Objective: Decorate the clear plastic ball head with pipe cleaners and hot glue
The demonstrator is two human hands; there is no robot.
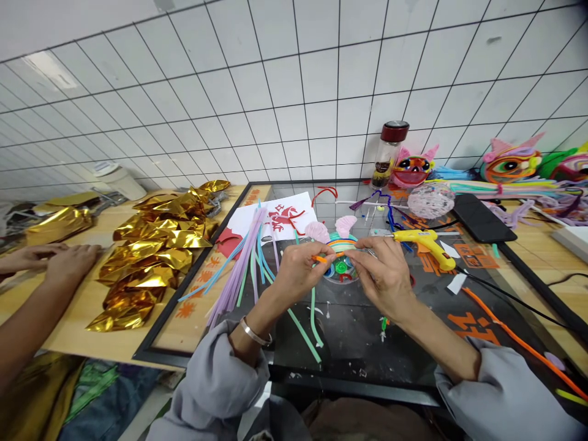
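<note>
Between the thumb and fingers of my left hand [301, 269] is a short orange pipe cleaner [318, 260]. My right hand [384, 269] pinches close to the same orange piece, so both hands appear to hold it. Just behind my fingertips lies a round pipe-cleaner animal head [341, 267] with pink ears, coloured bands on top and a green round in front. Its sides are partly hidden by my hands. A yellow glue gun [425, 245] rests beside my right hand, nozzle toward it.
Lilac and green pipe cleaners [250, 263] lie left on the glass-topped board. Gold foil pieces [151, 251] are farther left, beside another person's hands [68, 263]. Behind stand a lidded glass bottle [388, 156] and finished heads [509, 160]. A black phone [484, 218] lies right.
</note>
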